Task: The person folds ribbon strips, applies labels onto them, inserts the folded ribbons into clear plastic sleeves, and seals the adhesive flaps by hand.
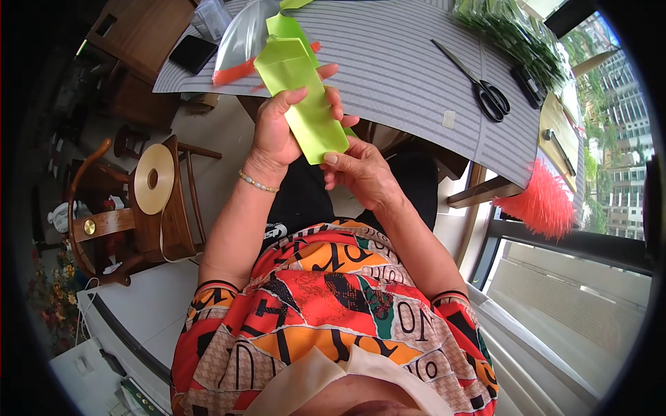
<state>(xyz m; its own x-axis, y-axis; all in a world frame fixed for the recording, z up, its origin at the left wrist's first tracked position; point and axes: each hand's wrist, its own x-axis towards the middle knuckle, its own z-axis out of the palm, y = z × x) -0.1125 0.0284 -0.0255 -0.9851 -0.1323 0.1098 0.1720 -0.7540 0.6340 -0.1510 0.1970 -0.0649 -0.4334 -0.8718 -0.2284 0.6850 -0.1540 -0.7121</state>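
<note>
A bright green folded strip, paper or cloth (305, 104), runs from my hands up over the table's near edge. My left hand (284, 121) is wrapped round its middle, thumb on top and fingers curled round the far side. At the strip's near end, my right hand (357, 170) pinches the corner between thumb and fingers. More of the green material (284, 26) lies folded beyond, near a clear plastic sheet (243, 41) and red-orange fringe (236, 71) on the table.
Black scissors (491, 100) lie on the striped tablecloth (388, 62). Green plastic-wrapped stems (513, 41) and a red fringe bundle (541, 201) are at right. A dark wallet-like item (193, 54) sits at left. A wooden chair (173, 229) holds a tape-like roll (154, 179).
</note>
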